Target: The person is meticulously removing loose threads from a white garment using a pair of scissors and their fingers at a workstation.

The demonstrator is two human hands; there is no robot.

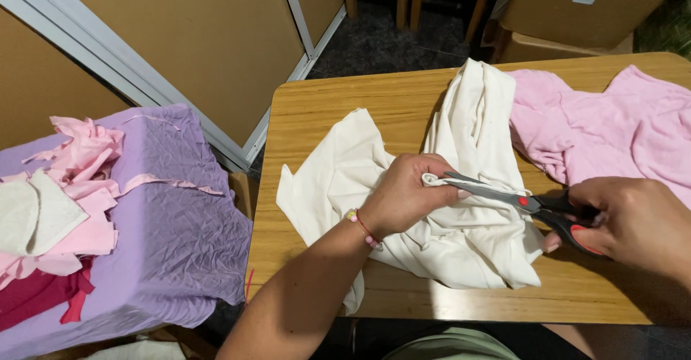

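Status: cutting underway, approx. early stage. Left hand (403, 198) pinches fold of white cloth (461, 187) on table (345, 108). Right hand (633, 220) closed round scissors (518, 200), blades at the fold. Cloth mostly whole. Cut scraps (72, 194) lie apart, left.

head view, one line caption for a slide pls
Left hand pinches white cloth while right hand cuts with scissors on a wooden table.

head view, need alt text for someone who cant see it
A left hand pinches a fold of white cloth on a wooden table while the right hand works scissors at it. Pink cloth lies at the right; fabric scraps sit on a purple-covered surface at the left.
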